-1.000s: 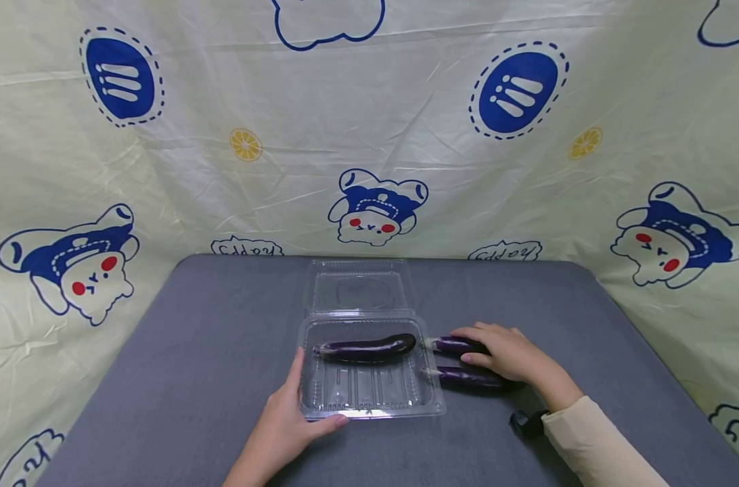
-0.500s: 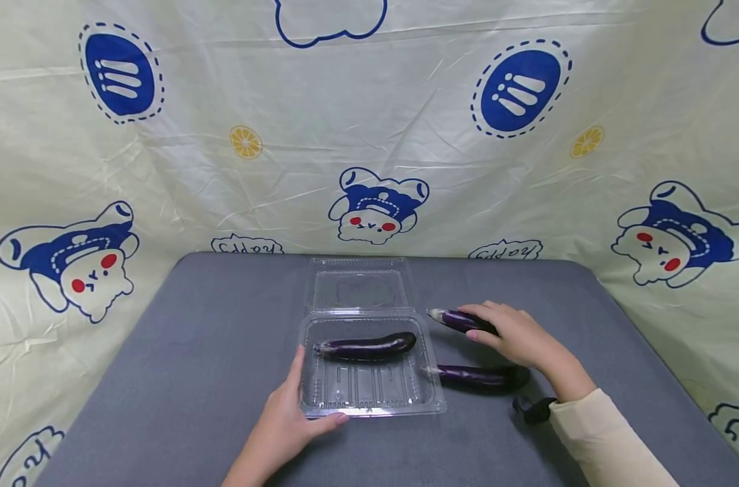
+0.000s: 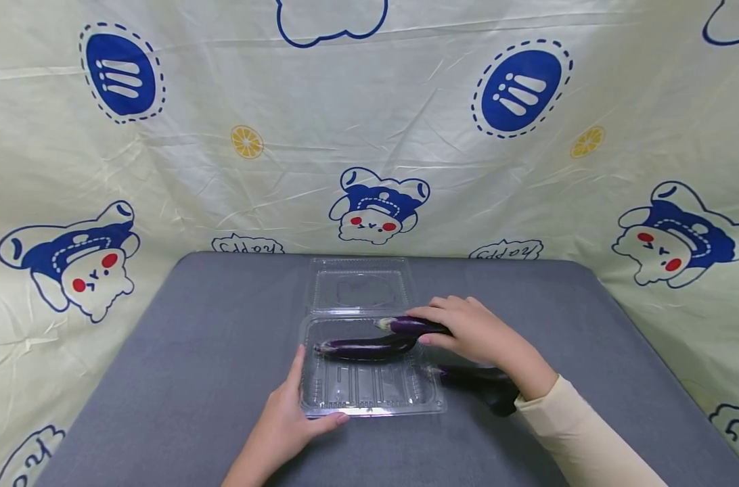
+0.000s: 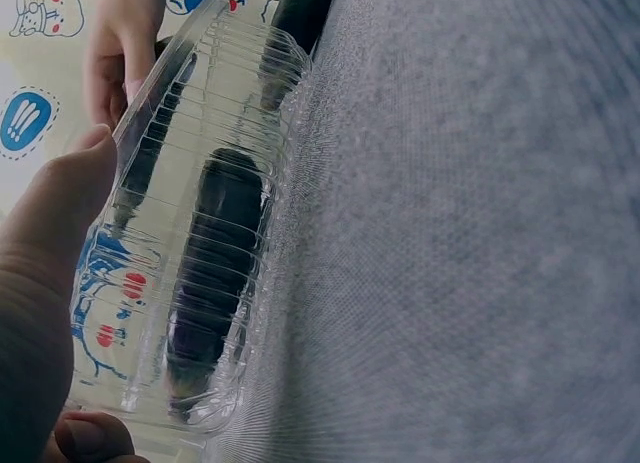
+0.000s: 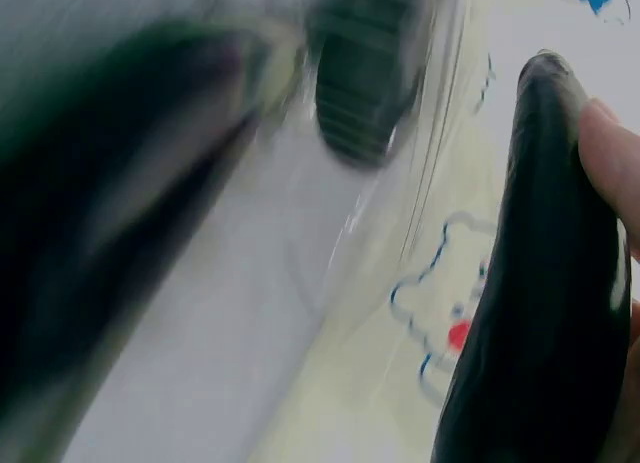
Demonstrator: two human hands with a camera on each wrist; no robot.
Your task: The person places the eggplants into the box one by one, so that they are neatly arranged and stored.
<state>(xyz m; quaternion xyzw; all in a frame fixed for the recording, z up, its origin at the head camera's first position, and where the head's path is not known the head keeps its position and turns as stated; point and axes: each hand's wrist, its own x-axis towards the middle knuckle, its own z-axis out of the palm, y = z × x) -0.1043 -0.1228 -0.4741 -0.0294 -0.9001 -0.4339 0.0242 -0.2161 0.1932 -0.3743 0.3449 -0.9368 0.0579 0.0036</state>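
Note:
A clear plastic clamshell container point(image 3: 369, 410) lies unfolded on the table, with one purple eggplant point(image 3: 363, 349) across its tray. My left hand point(image 3: 281, 412) holds the tray's front left corner, thumb along the front rim and fingers at the left side. In the left wrist view that thumb point(image 4: 70, 188) touches the rim. My right hand point(image 3: 473, 329) grips a second eggplant point(image 3: 409, 326) above the tray's back right part, its pale stem end pointing left. Its far end is hidden by the hand. A third eggplant point(image 3: 467, 375) lies right of the tray, partly under the right forearm.
The container's lid point(image 3: 360, 287) lies folded back behind the tray. Grey cloth covers the table point(image 3: 223, 325). A printed curtain point(image 3: 369, 101) stands behind the table's back edge. A dark strap-like object point(image 3: 502, 404) hangs below the right wrist.
My right hand has lifted the second eggplant off the table and carried it left, over the tray. My left hand and the container have stayed in place.

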